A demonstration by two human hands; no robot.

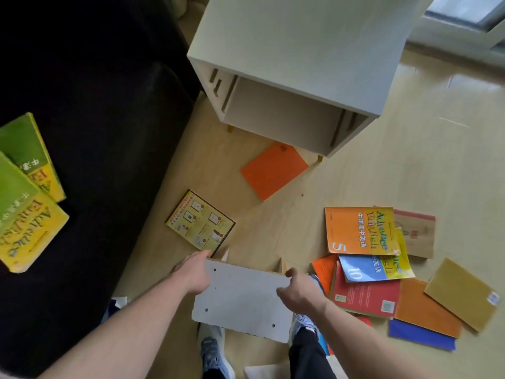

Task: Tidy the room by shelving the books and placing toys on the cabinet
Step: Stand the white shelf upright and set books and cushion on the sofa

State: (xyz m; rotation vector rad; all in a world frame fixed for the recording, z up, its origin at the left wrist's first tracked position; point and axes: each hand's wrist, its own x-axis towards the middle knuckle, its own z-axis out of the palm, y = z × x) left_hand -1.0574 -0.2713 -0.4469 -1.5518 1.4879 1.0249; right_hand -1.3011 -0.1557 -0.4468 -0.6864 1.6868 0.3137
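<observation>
Both forearms reach down over the person's shoes (216, 351) to a white board (243, 299), which looks like a loose shelf panel held flat above the floor. On its left edge the left hand (191, 272) has its thumb on top and fingers curled under, grasping the panel. On the opposite edge the right hand (297, 291) is partly curled around the far corner; it seems to grip too, though the fingertips are hidden.

Going from the left, two green-and-yellow books (27, 192) lie overlapping on the dark sofa (109, 105). Next, on the floor beside the sofa, lies a yellow book (200, 222), face up and just beyond the left hand. Further on, an orange book (273, 170) rests near the foot of the white cabinet (300, 50), one corner tucked beneath it. Its open compartment looks empty, with slots in the side walls where a shelf could sit. To the right a loose pile of books (377, 263) sprawls across the floor, several overlapping, with a tan book (461, 294) at its outer edge.

Judged from this, the tidying has barely begun: no book is shelved and none stands upright. Fitting the panel seems the step in hand. Every book remains to be gathered. No toys are visible, so that part cannot be assessed.
</observation>
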